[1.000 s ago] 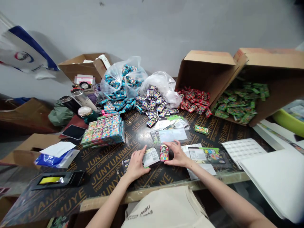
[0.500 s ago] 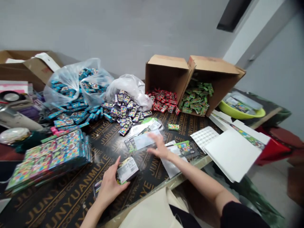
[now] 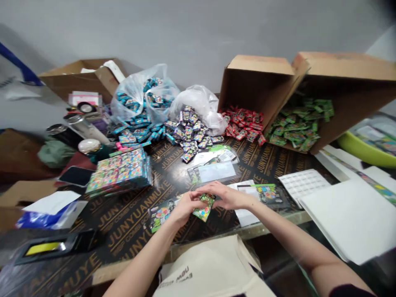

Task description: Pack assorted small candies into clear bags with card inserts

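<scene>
Right now we've got a small green printed packet [image 3: 204,208] pinched between the fingertips of our left hand [image 3: 185,208] and right hand [image 3: 227,196], low over the black plywood tabletop [image 3: 130,231], and it looks light, thin and floppy, so its edges look like the place to hold!

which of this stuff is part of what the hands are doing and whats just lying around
At the hands: left hand, right hand, green printed packet held between them, printed card, clear sleeves.

Lying about: red sachets, green sachets, canvas tote bag, white boards.
</scene>
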{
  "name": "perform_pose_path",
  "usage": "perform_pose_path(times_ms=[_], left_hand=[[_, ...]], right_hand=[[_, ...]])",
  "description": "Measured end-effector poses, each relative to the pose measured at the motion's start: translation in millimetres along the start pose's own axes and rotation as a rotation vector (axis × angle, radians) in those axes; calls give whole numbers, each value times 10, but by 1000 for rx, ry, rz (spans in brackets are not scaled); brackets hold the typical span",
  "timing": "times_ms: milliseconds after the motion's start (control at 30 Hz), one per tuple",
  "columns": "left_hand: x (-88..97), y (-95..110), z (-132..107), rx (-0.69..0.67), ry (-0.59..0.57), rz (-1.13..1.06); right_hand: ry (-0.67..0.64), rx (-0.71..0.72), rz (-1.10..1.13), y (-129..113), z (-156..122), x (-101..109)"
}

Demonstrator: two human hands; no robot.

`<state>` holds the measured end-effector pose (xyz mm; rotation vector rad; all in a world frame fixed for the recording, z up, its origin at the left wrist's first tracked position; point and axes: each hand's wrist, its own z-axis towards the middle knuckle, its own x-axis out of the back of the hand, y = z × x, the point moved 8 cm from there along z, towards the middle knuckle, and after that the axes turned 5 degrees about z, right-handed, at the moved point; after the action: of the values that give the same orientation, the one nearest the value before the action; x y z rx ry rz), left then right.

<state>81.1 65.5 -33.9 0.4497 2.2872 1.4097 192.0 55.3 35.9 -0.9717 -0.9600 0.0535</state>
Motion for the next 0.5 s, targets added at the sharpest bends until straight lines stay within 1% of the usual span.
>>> perform_pose_path(times_ms=[33,67,133,167,200,267,300,333,400,467,500], left_hand=[[8,-6,13,3,40,-47],[65,-17,15,-6,124,-87],[205,-59,-12,-25,292,-150],[248,-79,-29,-32,331,-165],[273,-90,-42,-41,335,-159],[314,-83,-69,-74,283,-60],[354,-60,-91,-112,256,55],[410,-30,-122,-163,242,220],[538,11,-194,-273,247,646],[639,-30,-242,-337,253,1033],[676,-74,-251,-348,249,1159]], right_hand=[[3,14,10,-97,63,-41],[50,4,10,-139,108,-36],[165,-33,7,-130,161,-10],[200,-40,7,-109,177,-22],[220,-38,7,-87,189,-51],[254,-43,-5,-21,190,-114],[283,-58,-18,31,172,-128],[319,-81,-36,97,141,-132],[370,-140,-76,256,59,-144],[352,-177,-97,404,-6,-212],[322,-182,-96,459,-23,-268]])
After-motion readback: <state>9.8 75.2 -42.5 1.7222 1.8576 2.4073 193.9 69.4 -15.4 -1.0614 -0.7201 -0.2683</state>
